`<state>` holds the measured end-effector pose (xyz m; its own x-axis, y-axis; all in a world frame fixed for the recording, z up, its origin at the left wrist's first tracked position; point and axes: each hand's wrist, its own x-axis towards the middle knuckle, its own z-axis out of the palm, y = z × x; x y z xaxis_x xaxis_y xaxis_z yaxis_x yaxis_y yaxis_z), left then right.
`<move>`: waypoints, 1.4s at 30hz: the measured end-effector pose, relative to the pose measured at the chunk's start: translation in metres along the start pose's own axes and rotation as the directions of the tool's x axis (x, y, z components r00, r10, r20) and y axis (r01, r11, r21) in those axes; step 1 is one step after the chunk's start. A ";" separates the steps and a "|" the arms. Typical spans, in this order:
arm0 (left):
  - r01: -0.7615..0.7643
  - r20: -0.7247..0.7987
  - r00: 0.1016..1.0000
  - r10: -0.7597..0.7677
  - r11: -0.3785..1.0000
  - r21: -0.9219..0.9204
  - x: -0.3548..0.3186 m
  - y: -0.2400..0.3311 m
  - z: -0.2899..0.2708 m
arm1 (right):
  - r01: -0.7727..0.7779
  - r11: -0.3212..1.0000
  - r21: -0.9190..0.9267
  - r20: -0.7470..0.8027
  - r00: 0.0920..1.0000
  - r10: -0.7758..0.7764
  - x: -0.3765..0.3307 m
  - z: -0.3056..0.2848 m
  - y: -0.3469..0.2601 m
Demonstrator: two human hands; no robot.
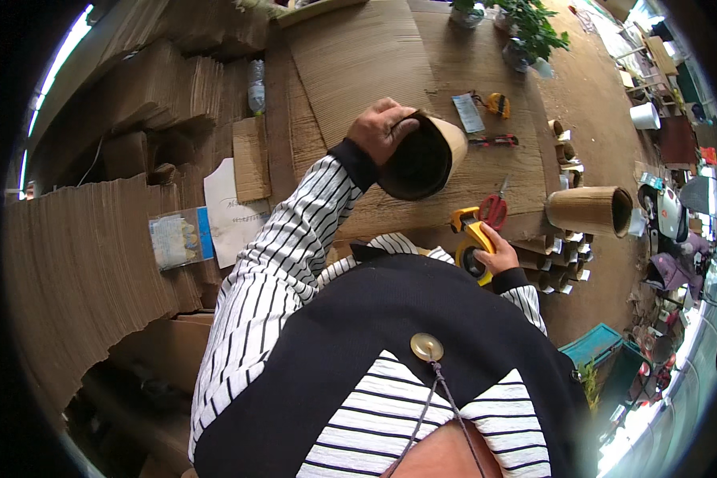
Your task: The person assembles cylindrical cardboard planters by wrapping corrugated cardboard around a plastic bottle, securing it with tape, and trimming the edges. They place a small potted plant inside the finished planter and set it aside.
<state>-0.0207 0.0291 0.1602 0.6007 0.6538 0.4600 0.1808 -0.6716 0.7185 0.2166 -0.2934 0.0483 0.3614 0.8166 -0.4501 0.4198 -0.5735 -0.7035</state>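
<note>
My left hand (381, 131) grips the rim of a rolled corrugated cardboard tube (456, 147), fingers outside and thumb at its dark open mouth, which faces me. The tube is over the wooden table (374, 217). Close to my body, my right hand (499, 252) is wrapped round a yellow tape dispenser (476, 233), apart from the tube. Beside the dispenser are red-handled scissors (494, 210). A red and black utility knife (494, 141) lies just right of the tube. Beyond it are a printed slip (468, 113) and a yellow tape measure (498, 104).
A corrugated sheet (358, 64) covers the table's far part, with potted plants (526, 32) at the far right. Cardboard stacks (95, 247) crowd the left, near a plastic bottle (256, 88). Another cardboard tube (588, 210) lies at the table's right edge, above several more tubes (551, 263).
</note>
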 end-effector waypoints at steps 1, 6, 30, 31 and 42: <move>0.033 0.005 0.999 -0.033 0.999 -0.001 0.006 0.012 0.005 | 0.016 1.000 0.006 -0.022 1.000 -0.016 0.001 -0.006 0.001; 0.038 0.088 0.995 -0.048 0.993 0.111 0.022 0.041 0.034 | 0.142 0.972 0.188 -0.159 0.981 -0.113 0.000 -0.026 0.011; -0.193 0.380 0.918 0.113 0.964 0.180 -0.016 0.152 0.088 | 0.395 0.503 0.769 -0.230 0.904 -0.360 0.020 -0.100 -0.017; -0.170 0.391 0.913 0.114 0.979 0.112 -0.023 0.140 0.095 | 0.390 0.507 0.769 -0.218 0.905 -0.365 0.020 -0.100 -0.017; 0.217 0.408 0.910 -0.072 0.923 -0.319 -0.004 0.098 0.123 | 0.381 0.555 0.739 -0.109 0.882 -0.459 0.025 -0.114 -0.018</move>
<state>0.0901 -0.0822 0.1643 0.8515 0.5013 0.1536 0.0483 -0.3668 0.9290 0.3133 -0.2703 0.1124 0.2166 0.9762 -0.0138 -0.2447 0.0406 -0.9687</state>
